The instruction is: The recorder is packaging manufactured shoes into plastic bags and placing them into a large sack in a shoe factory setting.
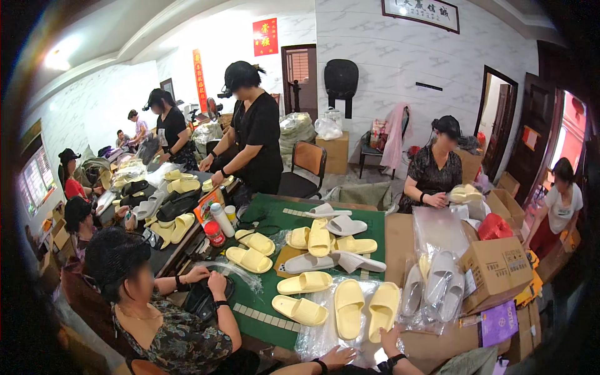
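Observation:
Two pale yellow slippers lie side by side on clear plastic bags point(306, 344) at the near edge of the green mat point(265, 325). My right hand point(390, 340) grips the heel of the right yellow slipper point(383, 307). Left of it is the other yellow slipper point(349, 309), which neither hand touches. My left hand point(338, 358) rests on the plastic below that slipper, its fingers stretched out. More yellow slippers point(300, 309) lie to the left, and a heap of yellow and grey slippers point(319, 237) is farther back.
Bagged grey slippers point(440, 281) and a cardboard box point(498, 273) stand at the right, near a purple package point(499, 324). A co-worker point(169, 306) handles a black item at the left. Another person point(437, 169) sits across. A red-lidded jar point(214, 234) stands by the mat.

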`<state>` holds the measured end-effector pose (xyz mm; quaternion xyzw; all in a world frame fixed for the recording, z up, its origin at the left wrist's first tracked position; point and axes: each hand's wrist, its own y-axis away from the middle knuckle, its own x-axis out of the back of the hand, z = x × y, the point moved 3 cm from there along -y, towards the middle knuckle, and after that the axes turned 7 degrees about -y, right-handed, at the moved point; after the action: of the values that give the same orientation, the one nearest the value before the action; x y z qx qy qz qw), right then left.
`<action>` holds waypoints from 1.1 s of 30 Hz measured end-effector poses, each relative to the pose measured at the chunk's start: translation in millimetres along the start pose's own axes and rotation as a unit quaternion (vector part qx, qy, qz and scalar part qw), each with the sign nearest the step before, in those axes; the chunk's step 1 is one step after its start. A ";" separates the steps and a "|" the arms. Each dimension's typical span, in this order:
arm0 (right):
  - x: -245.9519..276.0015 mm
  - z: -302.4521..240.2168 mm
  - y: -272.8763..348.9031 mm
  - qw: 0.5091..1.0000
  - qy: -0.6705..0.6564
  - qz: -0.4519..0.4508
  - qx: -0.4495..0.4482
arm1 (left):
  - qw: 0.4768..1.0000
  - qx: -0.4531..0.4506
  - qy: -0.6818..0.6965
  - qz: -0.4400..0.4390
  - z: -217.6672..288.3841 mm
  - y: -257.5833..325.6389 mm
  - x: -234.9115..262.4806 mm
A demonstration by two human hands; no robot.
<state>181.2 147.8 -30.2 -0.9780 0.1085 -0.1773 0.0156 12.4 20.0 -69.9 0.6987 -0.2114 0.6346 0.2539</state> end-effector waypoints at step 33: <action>-94.4 -57.1 -18.9 0.862 0.361 -0.327 0.142 | 0.999 -0.001 -0.028 0.027 -0.6 6.7 -12.6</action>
<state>78.8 187.3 -7.8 -0.8119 -0.2459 -0.5266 0.0555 6.4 14.8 -81.8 0.7100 -0.2371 0.6213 0.2314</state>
